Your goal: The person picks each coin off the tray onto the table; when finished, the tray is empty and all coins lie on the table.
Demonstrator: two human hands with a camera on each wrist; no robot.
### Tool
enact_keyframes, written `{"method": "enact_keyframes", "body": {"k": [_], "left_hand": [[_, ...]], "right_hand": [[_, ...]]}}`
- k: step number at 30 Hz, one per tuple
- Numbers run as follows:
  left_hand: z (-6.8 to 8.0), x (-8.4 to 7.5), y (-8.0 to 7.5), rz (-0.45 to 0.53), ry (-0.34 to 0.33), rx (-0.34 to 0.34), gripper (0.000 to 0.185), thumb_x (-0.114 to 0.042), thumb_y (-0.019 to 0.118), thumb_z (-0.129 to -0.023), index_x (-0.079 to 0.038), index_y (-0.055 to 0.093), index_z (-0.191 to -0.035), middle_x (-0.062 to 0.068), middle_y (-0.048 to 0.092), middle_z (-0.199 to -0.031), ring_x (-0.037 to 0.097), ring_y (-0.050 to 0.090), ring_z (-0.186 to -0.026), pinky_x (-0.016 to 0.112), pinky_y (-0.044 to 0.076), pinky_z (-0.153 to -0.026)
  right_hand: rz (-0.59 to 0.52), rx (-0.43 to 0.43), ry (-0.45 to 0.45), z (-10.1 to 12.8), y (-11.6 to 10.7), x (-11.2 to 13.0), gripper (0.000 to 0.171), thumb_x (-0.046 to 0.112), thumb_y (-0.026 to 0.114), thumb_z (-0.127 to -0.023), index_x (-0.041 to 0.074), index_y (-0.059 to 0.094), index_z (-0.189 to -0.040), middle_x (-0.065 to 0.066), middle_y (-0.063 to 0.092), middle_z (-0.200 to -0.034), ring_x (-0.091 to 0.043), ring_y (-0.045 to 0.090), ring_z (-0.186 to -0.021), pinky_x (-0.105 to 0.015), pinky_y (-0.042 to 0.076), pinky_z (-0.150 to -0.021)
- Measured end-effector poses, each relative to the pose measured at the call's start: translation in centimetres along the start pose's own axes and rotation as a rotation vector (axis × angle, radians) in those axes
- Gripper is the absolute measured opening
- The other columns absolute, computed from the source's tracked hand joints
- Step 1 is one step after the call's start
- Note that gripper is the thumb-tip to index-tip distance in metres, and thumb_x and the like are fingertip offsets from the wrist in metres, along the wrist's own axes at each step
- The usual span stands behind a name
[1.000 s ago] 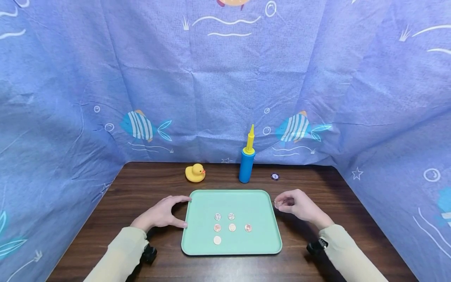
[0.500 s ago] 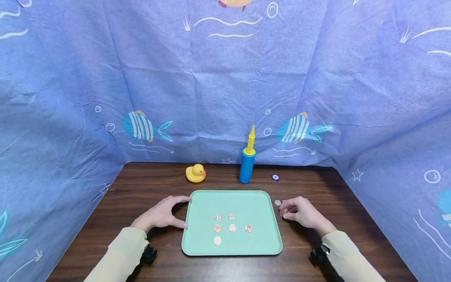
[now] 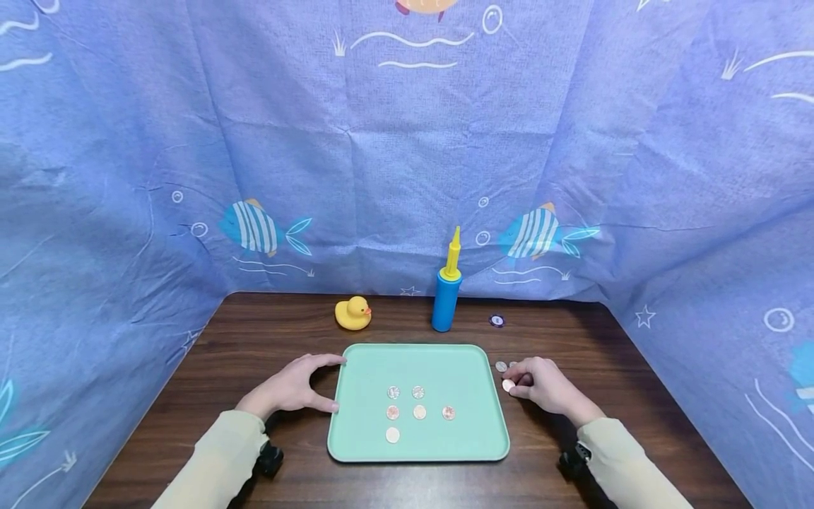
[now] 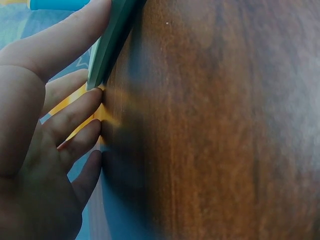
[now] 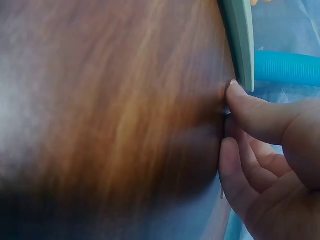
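My left hand rests beside the left edge of a mint-green tray, thumb and index fingertip touching its rim. In the left wrist view the fingers are spread, fingertips down at the table. On the tray lie several coins, silvery ones and coppery ones. Just right of the tray, my right hand has thumb and index finger at the edges of a pale coin low over the table. Another silvery coin lies just beyond those fingers, and one more is partly hidden behind them.
A yellow rubber duck, a blue hand pump with a yellow nozzle, and a dark poker chip stand or lie along the back of the wooden table. A blue fish-print cloth hangs behind.
My right hand has shifted slightly right and nearer to me, revealing the coins beyond its fingers. The coin at its fingertips has gone from tilted to flat. My left hand has stayed put.
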State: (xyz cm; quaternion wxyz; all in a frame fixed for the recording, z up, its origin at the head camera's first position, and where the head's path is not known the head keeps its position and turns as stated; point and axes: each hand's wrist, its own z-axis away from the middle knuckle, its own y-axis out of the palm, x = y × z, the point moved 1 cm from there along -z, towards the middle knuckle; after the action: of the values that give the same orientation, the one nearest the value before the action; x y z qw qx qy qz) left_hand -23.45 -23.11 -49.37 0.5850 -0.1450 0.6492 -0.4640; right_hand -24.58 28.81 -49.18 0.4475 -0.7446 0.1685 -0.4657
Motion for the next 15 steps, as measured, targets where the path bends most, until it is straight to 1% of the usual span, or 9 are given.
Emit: {"method": "enact_keyframes", "body": {"k": [3, 7, 11, 15], "left_hand": [[0.01, 0.02, -0.03, 0.001, -0.006, -0.002, 0.089, -0.051, 0.093, -0.076, -0.023, 0.056, -0.152, 0.005, 0.054, -0.155, 0.037, 0.045, -0.144, 0.061, 0.039, -0.114], [-0.01, 0.1, 0.02, 0.005, -0.018, -0.001, 0.089, -0.051, 0.094, -0.076, -0.024, 0.056, -0.152, 0.003, 0.054, -0.155, 0.034, 0.045, -0.144, 0.06, 0.039, -0.115], [-0.09, 0.21, 0.09, 0.007, -0.021, -0.004, 0.089, -0.051, 0.094, -0.075, -0.024, 0.057, -0.152, 0.003, 0.054, -0.155, 0.034, 0.045, -0.145, 0.06, 0.039, -0.114], [-0.15, 0.24, 0.11, 0.014, -0.027, -0.003, 0.089, -0.051, 0.094, -0.075, -0.024, 0.057, -0.152, 0.004, 0.054, -0.155, 0.034, 0.044, -0.145, 0.061, 0.039, -0.114]], "right_hand": [[0.002, -0.006, -0.001, -0.02, 0.11, -0.07, 0.012, 0.005, 0.084, -0.087, 0.006, 0.081, -0.099, 0.008, 0.073, -0.079, 0.0, 0.065, -0.068, -0.026, 0.054, -0.066], [0.005, -0.003, 0.014, -0.05, 0.14, 0.0, 0.006, 0.011, 0.084, -0.09, 0.008, 0.08, -0.094, 0.01, 0.072, -0.078, 0.0, 0.064, -0.067, -0.026, 0.054, -0.065], [0.022, 0.002, 0.044, -0.16, 0.18, -0.05, 0.006, 0.015, 0.083, -0.092, 0.011, 0.079, -0.09, 0.01, 0.071, -0.076, 0.001, 0.063, -0.066, -0.025, 0.053, -0.065], [0.041, -0.011, 0.055, -0.33, 0.28, -0.16, 0.007, 0.015, 0.083, -0.091, 0.015, 0.077, -0.087, 0.011, 0.069, -0.075, 0.003, 0.061, -0.064, -0.024, 0.051, -0.064]]}}
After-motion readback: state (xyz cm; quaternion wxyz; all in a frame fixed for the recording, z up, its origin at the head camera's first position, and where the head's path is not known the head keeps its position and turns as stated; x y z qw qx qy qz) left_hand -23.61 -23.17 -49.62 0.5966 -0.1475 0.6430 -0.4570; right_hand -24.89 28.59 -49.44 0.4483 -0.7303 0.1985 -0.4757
